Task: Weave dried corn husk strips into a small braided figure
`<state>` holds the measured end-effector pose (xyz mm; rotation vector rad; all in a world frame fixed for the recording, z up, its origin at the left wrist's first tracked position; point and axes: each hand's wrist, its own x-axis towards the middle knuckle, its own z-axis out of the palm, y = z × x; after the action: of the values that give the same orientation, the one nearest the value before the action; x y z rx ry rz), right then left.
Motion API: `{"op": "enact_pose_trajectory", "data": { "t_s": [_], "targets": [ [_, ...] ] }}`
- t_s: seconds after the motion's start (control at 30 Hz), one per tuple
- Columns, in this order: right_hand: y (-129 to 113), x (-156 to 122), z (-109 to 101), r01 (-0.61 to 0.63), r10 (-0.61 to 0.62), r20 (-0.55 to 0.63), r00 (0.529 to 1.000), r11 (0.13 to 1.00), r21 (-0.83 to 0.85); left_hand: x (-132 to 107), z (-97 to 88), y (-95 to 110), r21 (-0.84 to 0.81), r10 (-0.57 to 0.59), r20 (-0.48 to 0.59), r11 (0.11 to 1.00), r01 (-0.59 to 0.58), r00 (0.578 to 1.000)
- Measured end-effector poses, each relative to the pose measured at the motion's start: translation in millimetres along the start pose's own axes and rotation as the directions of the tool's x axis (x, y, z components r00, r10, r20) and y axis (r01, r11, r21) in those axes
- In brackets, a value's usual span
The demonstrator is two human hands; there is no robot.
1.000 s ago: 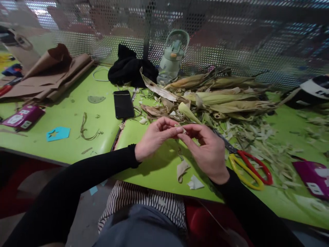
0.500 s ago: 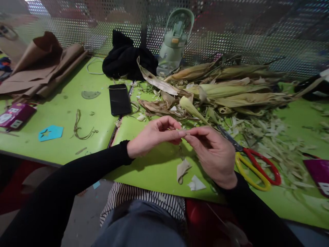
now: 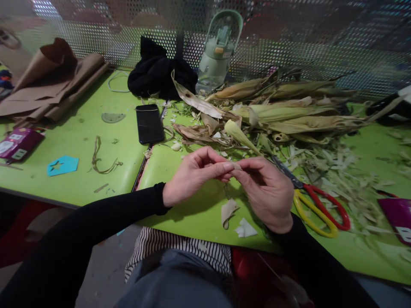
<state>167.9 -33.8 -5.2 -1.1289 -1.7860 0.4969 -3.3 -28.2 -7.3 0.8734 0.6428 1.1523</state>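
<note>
Above the front of the green table, my left hand point(image 3: 195, 173) and my right hand point(image 3: 265, 190) meet fingertip to fingertip. Both are closed in a pinch on a small pale strip of corn husk point(image 3: 236, 166), mostly hidden by the fingers. Below them on the table lie a curled husk scrap point(image 3: 228, 212) and a white scrap point(image 3: 245, 228). Scissors point(image 3: 316, 209) with one red and one yellow handle rest just right of my right hand. Behind the hands is a heap of dried corn husks point(image 3: 282, 113).
Shredded husk point(image 3: 340, 171) covers the right side. A phone point(image 3: 149, 124), black cloth point(image 3: 160, 77) and green bottle point(image 3: 215, 60) stand or lie toward the back. Leftward are brown paper point(image 3: 61, 85), a blue cut-out point(image 3: 62, 165), twisted cord point(image 3: 99, 160) and a purple box point(image 3: 21, 144).
My left hand has shifted slightly right, and its fingertips press closer to those of my right hand. The pinched piece shows a little more. The things on the table look unmoved.
</note>
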Motion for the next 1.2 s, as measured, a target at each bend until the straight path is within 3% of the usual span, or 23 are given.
{"op": "enact_pose_trajectory", "data": {
  "t_s": [0.2,0.47,0.7,0.83,0.93,1.0,1.07,1.2],
  "targets": [
    [3,0,0,0.007,-0.007,0.003,1.000,0.997,0.080,-1,1.9,-2,-0.040,-0.047,0.013,0.998,0.048,0.999],
    [1,0,-1,0.125,-0.125,-0.004,0.992,0.992,0.030,-2,-0.1,2,0.047,0.062,0.074,0.997,-0.066,0.995],
    [-9,-4,-1,-0.004,0.001,0.039,0.999,0.997,0.082,-3,0.6,1,0.255,0.172,0.079,0.949,-0.187,0.982],
    [-2,-5,-1,0.204,-0.205,0.008,0.979,0.973,-0.104,-2,-1.5,5,0.196,0.026,0.075,0.980,-0.041,0.997],
    [5,-3,-3,0.443,-0.444,0.064,0.894,0.853,-0.276,0,-5.7,11,0.106,-0.177,0.102,0.980,0.167,0.979],
    [7,-2,-4,0.505,-0.501,0.095,0.860,0.807,-0.306,1,-7.9,14,0.070,-0.256,0.116,0.966,0.249,0.960],
    [5,-1,-5,0.443,-0.440,0.073,0.895,0.860,-0.254,2,-8.7,14,0.074,-0.227,0.114,0.973,0.219,0.967],
    [-2,-1,-3,0.110,-0.110,0.027,0.994,0.994,0.002,1,-6.9,7,0.274,0.046,0.083,0.959,-0.067,0.995]
  ]
}}
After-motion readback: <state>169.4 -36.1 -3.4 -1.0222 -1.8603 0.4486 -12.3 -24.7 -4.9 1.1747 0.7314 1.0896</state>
